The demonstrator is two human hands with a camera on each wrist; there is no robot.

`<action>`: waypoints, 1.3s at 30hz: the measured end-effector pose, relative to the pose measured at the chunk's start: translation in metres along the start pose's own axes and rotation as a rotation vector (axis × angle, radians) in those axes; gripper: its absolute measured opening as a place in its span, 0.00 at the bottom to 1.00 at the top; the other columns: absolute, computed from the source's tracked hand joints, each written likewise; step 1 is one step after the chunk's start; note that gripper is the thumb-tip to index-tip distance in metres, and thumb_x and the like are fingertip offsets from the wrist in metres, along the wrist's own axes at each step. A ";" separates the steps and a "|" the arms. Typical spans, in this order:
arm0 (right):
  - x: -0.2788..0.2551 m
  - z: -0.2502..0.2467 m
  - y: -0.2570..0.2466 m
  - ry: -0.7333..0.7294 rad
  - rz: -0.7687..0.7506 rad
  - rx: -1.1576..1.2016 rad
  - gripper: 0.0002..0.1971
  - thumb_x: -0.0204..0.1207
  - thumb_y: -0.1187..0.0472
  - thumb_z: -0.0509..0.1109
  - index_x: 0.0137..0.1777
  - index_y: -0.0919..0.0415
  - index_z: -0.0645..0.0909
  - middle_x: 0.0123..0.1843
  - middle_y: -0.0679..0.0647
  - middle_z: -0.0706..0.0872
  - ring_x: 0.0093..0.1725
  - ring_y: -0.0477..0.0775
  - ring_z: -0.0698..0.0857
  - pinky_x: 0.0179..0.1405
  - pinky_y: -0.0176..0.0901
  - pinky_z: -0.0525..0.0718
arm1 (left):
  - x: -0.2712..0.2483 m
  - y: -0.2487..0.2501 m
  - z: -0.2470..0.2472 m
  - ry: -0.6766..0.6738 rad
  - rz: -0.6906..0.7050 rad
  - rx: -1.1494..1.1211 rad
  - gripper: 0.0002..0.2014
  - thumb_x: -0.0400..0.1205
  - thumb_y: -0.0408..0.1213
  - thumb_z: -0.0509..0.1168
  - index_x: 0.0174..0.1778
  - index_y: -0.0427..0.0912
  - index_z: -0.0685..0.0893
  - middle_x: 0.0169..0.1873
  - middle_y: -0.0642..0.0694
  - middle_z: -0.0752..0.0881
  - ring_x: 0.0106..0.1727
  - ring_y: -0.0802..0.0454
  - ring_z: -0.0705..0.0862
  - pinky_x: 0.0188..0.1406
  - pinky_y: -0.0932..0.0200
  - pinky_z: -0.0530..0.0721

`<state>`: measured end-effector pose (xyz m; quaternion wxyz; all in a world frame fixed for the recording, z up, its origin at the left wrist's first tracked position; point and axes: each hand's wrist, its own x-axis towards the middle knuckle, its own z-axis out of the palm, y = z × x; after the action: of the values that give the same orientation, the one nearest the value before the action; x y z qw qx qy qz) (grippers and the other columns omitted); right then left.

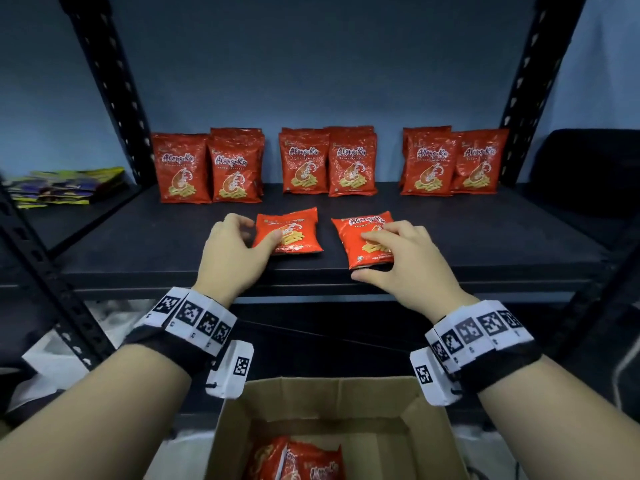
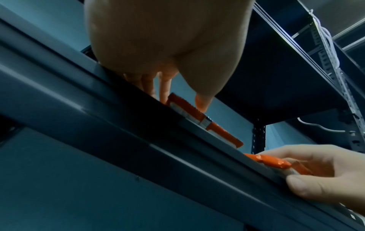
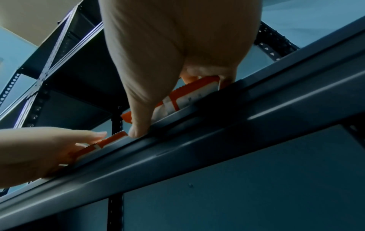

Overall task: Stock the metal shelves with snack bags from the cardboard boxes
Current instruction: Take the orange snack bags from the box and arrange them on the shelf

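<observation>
Snack bags are what this job is about, and two of them lie flat near the front of the metal shelf (image 1: pixel 485 230). The left hand (image 1: pixel 235 254) curls its fingers around the left edge of the left snack bag (image 1: pixel 294 233), with the thumb pressing on its front. The right hand (image 1: pixel 398 258) holds the right snack bag (image 1: pixel 363 237), fingers bent over the top and the thumb tucked under the near edge, right at the shelf lip. In the right wrist view, that bag's near edge sits just at the front rail.

Both bags lie down flat, so I think the hands are about to stand them up or slide them back. At the back of the shelf, a row of standing bags (image 1: pixel 353 164) is set up in pairs, faces out, so people can see the prawn picture.

The bags are red, shiny and puffy, with zigzag edges on the ends. They look crinkly and light. The shelf is dark, flat and smooth, with black posts full of little holes.

Below, an open cardboard box (image 1: pixel 408 420) is plain brown and stiff, and more red bags (image 1: pixel 298 459) wait inside. On the shelf to the left lies a flat pile of purple and yellow packets (image 1: pixel 69 185).
</observation>
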<state>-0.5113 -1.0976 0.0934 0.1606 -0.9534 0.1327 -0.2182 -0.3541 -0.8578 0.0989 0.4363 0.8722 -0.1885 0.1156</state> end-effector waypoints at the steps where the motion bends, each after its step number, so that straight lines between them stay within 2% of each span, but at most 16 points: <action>1: -0.001 0.000 -0.001 0.018 -0.015 -0.005 0.35 0.71 0.33 0.78 0.78 0.41 0.79 0.74 0.43 0.75 0.74 0.51 0.70 0.75 0.58 0.75 | 0.000 -0.002 0.000 0.012 0.020 -0.007 0.28 0.77 0.64 0.73 0.64 0.48 0.78 0.58 0.47 0.80 0.59 0.49 0.82 0.59 0.51 0.81; 4: -0.005 -0.001 -0.003 0.098 -0.072 0.030 0.28 0.74 0.36 0.77 0.71 0.45 0.85 0.66 0.43 0.80 0.67 0.51 0.75 0.68 0.57 0.81 | -0.006 0.001 -0.004 0.038 0.096 -0.030 0.25 0.78 0.59 0.75 0.63 0.50 0.77 0.58 0.49 0.76 0.64 0.48 0.79 0.66 0.48 0.80; 8: -0.006 -0.013 -0.011 0.288 -0.069 0.158 0.18 0.80 0.39 0.72 0.63 0.49 0.87 0.57 0.44 0.82 0.59 0.49 0.80 0.54 0.47 0.81 | -0.016 0.014 -0.009 0.052 0.196 -0.069 0.21 0.78 0.51 0.77 0.61 0.53 0.76 0.57 0.52 0.78 0.61 0.53 0.79 0.58 0.61 0.75; 11: -0.007 -0.026 -0.017 0.430 -0.040 0.320 0.10 0.83 0.41 0.70 0.49 0.45 0.83 0.47 0.45 0.83 0.46 0.45 0.82 0.44 0.45 0.79 | -0.021 0.025 -0.011 0.035 0.267 -0.125 0.20 0.78 0.48 0.77 0.62 0.53 0.77 0.56 0.53 0.82 0.59 0.57 0.81 0.52 0.69 0.75; 13: -0.007 -0.033 -0.021 0.473 -0.011 0.446 0.14 0.85 0.43 0.69 0.40 0.46 0.77 0.38 0.44 0.83 0.38 0.44 0.80 0.39 0.43 0.76 | -0.025 0.032 -0.012 0.001 0.295 -0.139 0.18 0.80 0.47 0.77 0.61 0.53 0.79 0.56 0.56 0.83 0.59 0.61 0.81 0.51 0.73 0.74; 15: -0.006 -0.041 -0.025 0.480 0.020 0.557 0.17 0.86 0.44 0.69 0.37 0.49 0.76 0.32 0.43 0.82 0.32 0.42 0.79 0.35 0.38 0.75 | -0.025 0.039 -0.012 -0.037 0.292 -0.168 0.14 0.81 0.47 0.75 0.60 0.54 0.82 0.56 0.57 0.84 0.59 0.64 0.82 0.53 0.72 0.75; 17: -0.004 -0.047 -0.029 0.461 0.035 0.655 0.18 0.87 0.44 0.68 0.40 0.55 0.80 0.33 0.46 0.85 0.33 0.42 0.79 0.35 0.41 0.78 | -0.022 0.047 -0.010 -0.085 0.266 -0.214 0.12 0.82 0.48 0.74 0.60 0.53 0.85 0.55 0.58 0.86 0.58 0.64 0.84 0.57 0.67 0.78; 19: -0.001 -0.049 -0.034 0.434 0.046 0.762 0.21 0.87 0.44 0.67 0.46 0.64 0.81 0.39 0.55 0.87 0.37 0.51 0.82 0.40 0.49 0.82 | -0.018 0.057 -0.006 -0.137 0.219 -0.311 0.13 0.83 0.52 0.72 0.60 0.52 0.87 0.53 0.57 0.89 0.55 0.62 0.87 0.58 0.60 0.84; 21: 0.003 -0.046 -0.037 0.390 0.071 0.860 0.22 0.87 0.42 0.66 0.46 0.63 0.79 0.40 0.59 0.85 0.39 0.53 0.83 0.42 0.52 0.82 | -0.017 0.067 -0.003 -0.229 0.129 -0.485 0.14 0.87 0.51 0.67 0.59 0.45 0.87 0.49 0.53 0.91 0.48 0.58 0.89 0.53 0.54 0.89; 23: 0.005 -0.042 -0.043 0.336 0.102 0.931 0.25 0.85 0.36 0.64 0.49 0.61 0.79 0.48 0.66 0.86 0.46 0.64 0.88 0.43 0.63 0.87 | -0.017 0.073 0.000 -0.277 0.083 -0.628 0.18 0.90 0.48 0.62 0.54 0.34 0.82 0.42 0.49 0.88 0.42 0.54 0.87 0.46 0.50 0.88; 25: 0.005 -0.039 -0.048 0.313 0.113 0.942 0.30 0.84 0.31 0.61 0.52 0.62 0.80 0.52 0.67 0.88 0.51 0.68 0.89 0.46 0.68 0.88 | -0.018 0.075 0.002 -0.230 0.105 -0.669 0.17 0.91 0.47 0.61 0.46 0.36 0.78 0.38 0.50 0.84 0.40 0.53 0.82 0.44 0.49 0.83; 27: 0.003 -0.040 -0.049 0.346 0.105 0.878 0.28 0.87 0.35 0.59 0.45 0.62 0.79 0.42 0.59 0.87 0.42 0.53 0.86 0.45 0.51 0.83 | -0.021 0.075 0.001 -0.177 0.110 -0.696 0.14 0.92 0.44 0.60 0.42 0.43 0.79 0.36 0.54 0.84 0.39 0.58 0.81 0.42 0.57 0.81; 29: 0.001 -0.042 -0.049 0.400 0.097 0.809 0.24 0.90 0.43 0.61 0.38 0.61 0.75 0.33 0.55 0.78 0.35 0.45 0.75 0.38 0.46 0.74 | -0.024 0.074 0.001 -0.171 0.101 -0.732 0.13 0.93 0.41 0.59 0.46 0.41 0.83 0.38 0.55 0.87 0.40 0.60 0.84 0.39 0.61 0.82; 32: -0.004 -0.041 -0.051 0.454 0.080 0.718 0.25 0.90 0.49 0.63 0.39 0.70 0.73 0.37 0.66 0.76 0.34 0.50 0.71 0.36 0.48 0.69 | -0.031 0.068 0.002 -0.118 0.142 -0.661 0.16 0.93 0.44 0.59 0.44 0.37 0.79 0.37 0.52 0.82 0.39 0.57 0.79 0.41 0.56 0.79; 35: -0.009 -0.033 -0.060 0.497 0.095 0.641 0.25 0.90 0.50 0.62 0.36 0.70 0.72 0.34 0.65 0.76 0.32 0.53 0.69 0.32 0.45 0.67 | -0.035 0.067 0.003 0.015 0.143 -0.521 0.19 0.93 0.45 0.56 0.41 0.35 0.71 0.35 0.49 0.75 0.37 0.58 0.73 0.38 0.61 0.71; 39: -0.015 -0.027 -0.068 0.561 0.094 0.581 0.26 0.91 0.51 0.63 0.33 0.68 0.69 0.29 0.63 0.74 0.29 0.47 0.66 0.29 0.41 0.63 | -0.039 0.069 0.001 0.078 0.129 -0.405 0.19 0.94 0.46 0.53 0.44 0.33 0.69 0.35 0.47 0.74 0.33 0.59 0.69 0.31 0.65 0.68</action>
<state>-0.5241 -1.0372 0.1361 0.3906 -0.7647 0.1477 -0.4907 -0.4188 -0.8875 0.1335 0.6013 0.7477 -0.2464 0.1368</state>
